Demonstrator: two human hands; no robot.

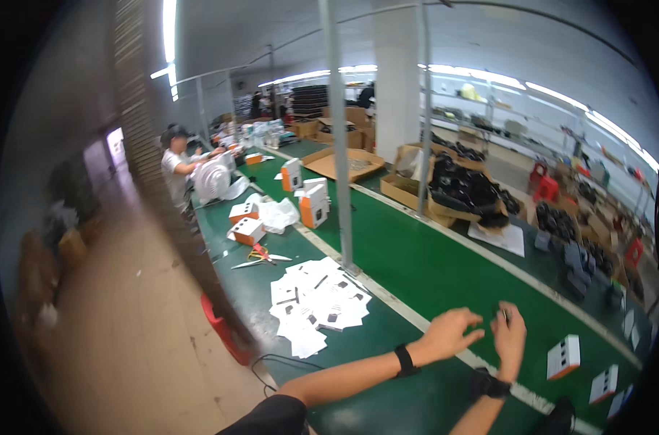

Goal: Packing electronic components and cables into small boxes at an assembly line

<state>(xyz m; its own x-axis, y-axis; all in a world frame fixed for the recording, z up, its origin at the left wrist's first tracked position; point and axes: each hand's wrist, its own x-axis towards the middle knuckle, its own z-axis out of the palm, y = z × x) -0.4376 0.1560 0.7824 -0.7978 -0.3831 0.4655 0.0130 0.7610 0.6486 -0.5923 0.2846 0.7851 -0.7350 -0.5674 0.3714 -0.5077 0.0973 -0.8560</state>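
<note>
My left hand [449, 336] reaches over the green conveyor belt [423, 254], its fingers apart and nothing seen in them. Close beside it on the right, my right hand [510, 337] is raised with curled fingers. A small dark item [505, 315] shows at its fingertips, too small to name. Right of that hand, a white and orange box [563, 357] stands on the belt, with a second similar box [603, 383] nearer the right edge. To the left of my hands, a spread pile of printed white leaflets [318, 301] lies on the green table [376, 377].
Red-handled scissors [259, 255] lie beyond the leaflets, near several boxes [248, 230] and a plastic bag [278, 215]. A metal post [336, 145] rises beside the belt. Cartons of black items [463, 185] line the far side. A co-worker [176, 163] works at the far left.
</note>
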